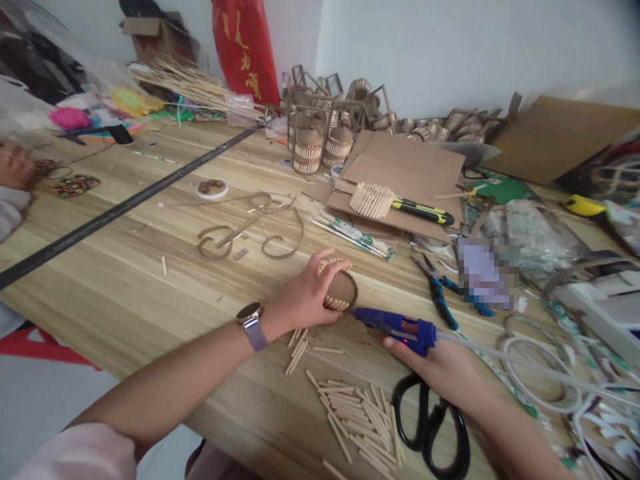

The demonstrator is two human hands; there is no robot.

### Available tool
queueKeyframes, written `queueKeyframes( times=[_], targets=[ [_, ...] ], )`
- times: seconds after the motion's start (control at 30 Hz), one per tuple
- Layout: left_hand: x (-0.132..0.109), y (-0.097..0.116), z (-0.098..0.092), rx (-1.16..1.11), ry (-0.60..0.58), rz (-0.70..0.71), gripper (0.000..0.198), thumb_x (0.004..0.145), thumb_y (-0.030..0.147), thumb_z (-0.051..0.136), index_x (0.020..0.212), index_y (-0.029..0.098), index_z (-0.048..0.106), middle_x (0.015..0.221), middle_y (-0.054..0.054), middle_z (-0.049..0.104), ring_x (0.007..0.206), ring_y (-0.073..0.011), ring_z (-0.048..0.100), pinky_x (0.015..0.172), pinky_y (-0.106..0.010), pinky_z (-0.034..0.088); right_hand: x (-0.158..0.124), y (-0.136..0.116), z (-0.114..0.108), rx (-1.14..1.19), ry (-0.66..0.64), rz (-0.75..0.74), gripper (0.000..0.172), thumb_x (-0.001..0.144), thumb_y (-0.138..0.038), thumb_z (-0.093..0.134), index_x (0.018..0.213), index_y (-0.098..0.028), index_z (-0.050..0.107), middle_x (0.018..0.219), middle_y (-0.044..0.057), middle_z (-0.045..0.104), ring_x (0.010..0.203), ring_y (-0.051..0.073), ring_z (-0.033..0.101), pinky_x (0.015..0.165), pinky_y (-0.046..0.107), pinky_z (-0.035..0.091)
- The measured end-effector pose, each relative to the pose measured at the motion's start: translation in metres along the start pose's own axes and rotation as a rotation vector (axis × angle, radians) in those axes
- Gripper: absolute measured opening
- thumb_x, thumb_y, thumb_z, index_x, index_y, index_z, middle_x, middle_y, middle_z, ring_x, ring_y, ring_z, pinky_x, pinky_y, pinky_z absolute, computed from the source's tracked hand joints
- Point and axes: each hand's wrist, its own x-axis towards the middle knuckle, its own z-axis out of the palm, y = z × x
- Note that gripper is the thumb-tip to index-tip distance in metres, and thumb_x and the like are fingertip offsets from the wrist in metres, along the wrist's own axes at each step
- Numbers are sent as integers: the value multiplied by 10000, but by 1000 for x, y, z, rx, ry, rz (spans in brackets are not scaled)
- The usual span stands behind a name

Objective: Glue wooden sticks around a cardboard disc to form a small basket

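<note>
A small round basket (342, 291) of cardboard and short wooden sticks is gripped by my left hand (307, 293), its open side tilted toward me. My right hand (430, 363) is wrapped round a blue glue gun (395, 327), with a small red light showing on its body. The gun's nozzle is at the basket's lower edge; whether they touch I cannot tell. Short wooden sticks (363, 420) lie in a loose pile below my hands. Beside them are black-handled scissors (433, 427), partly beneath my right forearm.
Blue-handled pliers (440, 293) lie to the right, near coiled white strips (540, 373). Behind, a cutter knife (423, 211) and a stick bundle (371, 200) rest on cardboard sheets (405, 160). Finished little baskets (309, 150) crowd the back. Another person's hand (17, 167) is at far left.
</note>
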Motion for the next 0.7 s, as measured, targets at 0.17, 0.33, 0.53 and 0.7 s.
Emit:
queueKeyframes(
  times=[0.17, 0.33, 0.53, 0.7],
  targets=[
    [0, 0, -1, 0, -2, 0, 910, 635, 131, 799, 1386, 249, 301, 1472, -188, 250, 1329, -377, 434, 1060, -557, 441, 0, -2, 0, -1, 7, 4, 321, 822, -498, 553, 822, -247, 753, 839, 50, 783, 757, 279, 722, 750, 389, 589],
    [0, 0, -1, -1, 3, 5, 914, 630, 125, 803, 1387, 249, 306, 1466, -185, 258, 1314, -371, 449, 1058, -549, 446, 1, -4, -1, -1, 5, 6, 327, 826, -502, 550, 803, -240, 744, 830, 58, 782, 765, 283, 725, 738, 378, 588],
    [1, -1, 0, -5, -6, -8, 912, 633, 140, 809, 1390, 253, 312, 1473, -184, 248, 1353, -391, 404, 1062, -568, 437, 1, -2, 0, -19, 19, -28, 328, 831, -483, 543, 824, -227, 748, 835, 57, 787, 757, 267, 725, 728, 362, 590],
    [0, -1, 0, -3, -4, -4, 917, 628, 131, 810, 1386, 255, 309, 1469, -185, 250, 1354, -394, 405, 1059, -566, 443, 0, 3, 3, -5, 27, -17, 353, 825, -492, 538, 824, -217, 760, 807, 64, 780, 729, 264, 717, 709, 361, 588]
  ],
)
